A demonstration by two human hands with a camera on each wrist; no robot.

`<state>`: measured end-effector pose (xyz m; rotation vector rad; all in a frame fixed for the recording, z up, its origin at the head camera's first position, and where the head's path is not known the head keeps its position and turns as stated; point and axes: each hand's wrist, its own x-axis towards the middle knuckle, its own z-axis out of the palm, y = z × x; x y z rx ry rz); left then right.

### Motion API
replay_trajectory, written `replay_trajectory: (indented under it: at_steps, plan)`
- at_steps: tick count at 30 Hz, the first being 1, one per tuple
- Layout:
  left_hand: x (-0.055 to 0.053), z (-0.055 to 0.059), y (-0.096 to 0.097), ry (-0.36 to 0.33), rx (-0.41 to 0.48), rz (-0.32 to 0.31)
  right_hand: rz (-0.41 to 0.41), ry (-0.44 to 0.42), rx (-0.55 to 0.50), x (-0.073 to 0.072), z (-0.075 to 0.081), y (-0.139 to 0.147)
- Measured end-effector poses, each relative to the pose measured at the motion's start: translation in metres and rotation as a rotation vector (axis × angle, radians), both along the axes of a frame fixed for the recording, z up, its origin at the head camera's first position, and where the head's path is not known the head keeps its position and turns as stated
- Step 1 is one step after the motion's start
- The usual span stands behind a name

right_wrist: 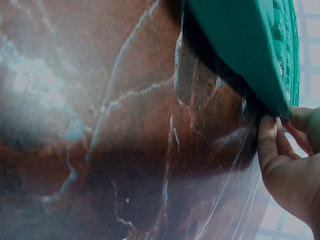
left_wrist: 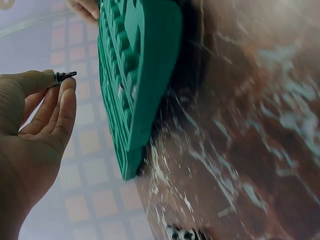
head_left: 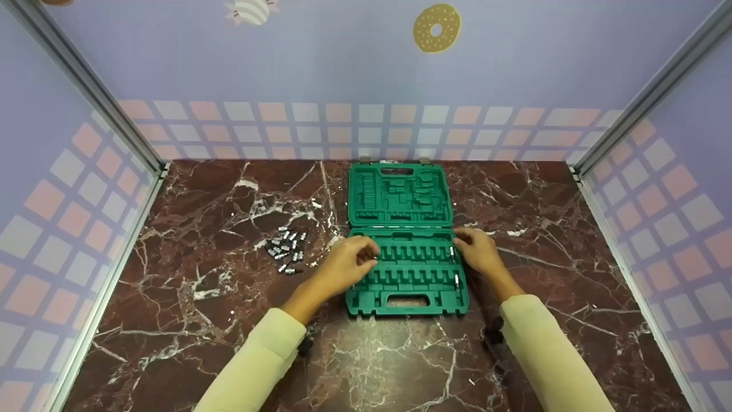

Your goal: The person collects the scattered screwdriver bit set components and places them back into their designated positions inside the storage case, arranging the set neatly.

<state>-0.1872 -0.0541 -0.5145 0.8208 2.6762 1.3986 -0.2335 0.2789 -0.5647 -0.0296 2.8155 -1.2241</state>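
Note:
A green tool case (head_left: 407, 307) lies unfolded on the table, its slotted tray nearer me. My left hand (head_left: 347, 260) is over the tray's left side. In the left wrist view it pinches a small bit socket (left_wrist: 65, 76) with a dark tip between thumb and fingers. At the case's right edge, my right hand (head_left: 479, 252) grips the rim, thumb on top and fingers against the side (right_wrist: 268, 135). One bit socket (head_left: 452, 254) sits at the right end of the upper row, and another bit socket (head_left: 457, 281) at the right end of the lower row.
A loose pile of bit sockets (head_left: 286, 250) lies on the marbled table (head_left: 217, 320), left of the case. The opened lid (head_left: 400, 194) with its moulded recesses reaches toward the back wall (head_left: 366, 74). Panels stand along both sides.

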Motion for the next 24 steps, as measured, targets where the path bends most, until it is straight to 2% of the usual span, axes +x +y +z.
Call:
replay_trajectory:
  at_steps: [9,15,24]
  plan:
    - [-0.001,0.004,0.037,-0.106,0.035,-0.082,0.008,0.005,-0.012,-0.001,-0.001,0.000]
    - [-0.010,0.005,0.065,-0.174,0.026,-0.103,-0.007,0.027,-0.008,-0.003,0.001,0.001]
    - [-0.014,0.000,0.092,-0.235,-0.066,-0.141,-0.017,-0.007,-0.038,-0.003,-0.001,0.000]
